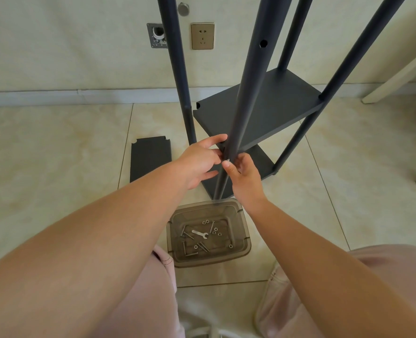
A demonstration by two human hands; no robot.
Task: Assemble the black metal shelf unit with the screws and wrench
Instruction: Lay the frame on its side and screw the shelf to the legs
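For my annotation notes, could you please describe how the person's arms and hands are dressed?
Both forearms are bare, with no sleeves in view. The left hand and right hand wear no gloves, and no rings, watch or bracelet show. Pale pink clothing covers the legs.

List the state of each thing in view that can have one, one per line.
Shelf unit: upright, partly assembled, two shelves fitted.
Spare shelf panel: flat on floor, unfitted.
Parts bin: open, screws and nuts inside.
Wrench: lying in bin, unused.
Left hand: fingers at front pole.
Right hand: pinching a small silver fastener at the pole.
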